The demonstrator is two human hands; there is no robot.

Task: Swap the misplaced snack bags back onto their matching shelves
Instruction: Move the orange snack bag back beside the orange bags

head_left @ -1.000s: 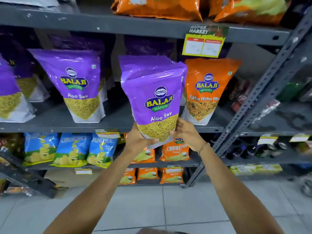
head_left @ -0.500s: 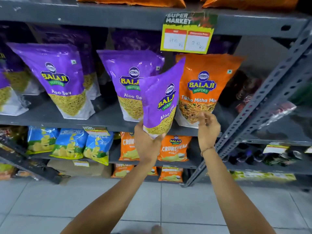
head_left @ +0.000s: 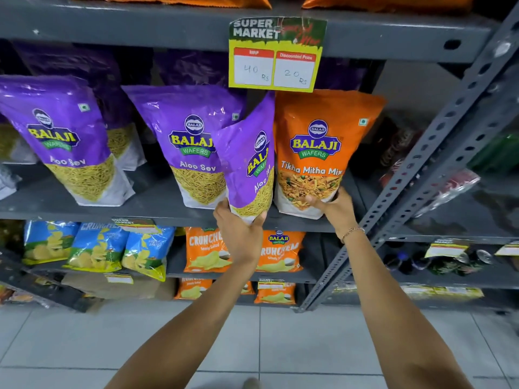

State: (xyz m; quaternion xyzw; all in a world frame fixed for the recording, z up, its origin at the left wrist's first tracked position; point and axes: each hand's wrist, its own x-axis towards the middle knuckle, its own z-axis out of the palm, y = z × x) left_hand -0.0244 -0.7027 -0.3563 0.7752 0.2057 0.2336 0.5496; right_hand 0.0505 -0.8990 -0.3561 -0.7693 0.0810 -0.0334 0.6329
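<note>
1. Head view, left side: left hand (head_left: 242, 234) wrapped around the bottom end of a purple Aloo Sev bag (head_left: 250, 164), fingers (head_left: 259, 219) closed on its lower corner, thumb on the other side. Bag upright, turned edge-on, with its base at the front lip of the middle shelf (head_left: 157, 211).
2. Head view, right side: right hand (head_left: 334, 206) at the base of an orange Tikha Mitha Mix bag (head_left: 317, 153), fingers curled against its lower front, gripping it. Orange bag standing on the same shelf, just beside the held purple bag and touching or nearly touching it. Thin bracelet (head_left: 352, 233) on that wrist.
3. Head view, rest of the middle shelf: two more purple Aloo Sev bags standing to the left, one (head_left: 191, 147) just behind the held bag and partly covered by it, another (head_left: 67, 141) farther left. More purple bags dimly visible behind.
4. Head view, above: yellow price tag (head_left: 276, 56) hanging from the upper shelf edge, reading 40 Rs and 20 Rs; orange bags on that upper shelf, mostly cut off.
5. Head view, below: blue chip bags (head_left: 95, 245) at left and orange Crunchex bags (head_left: 206, 248) at centre on the lower shelf.
</note>
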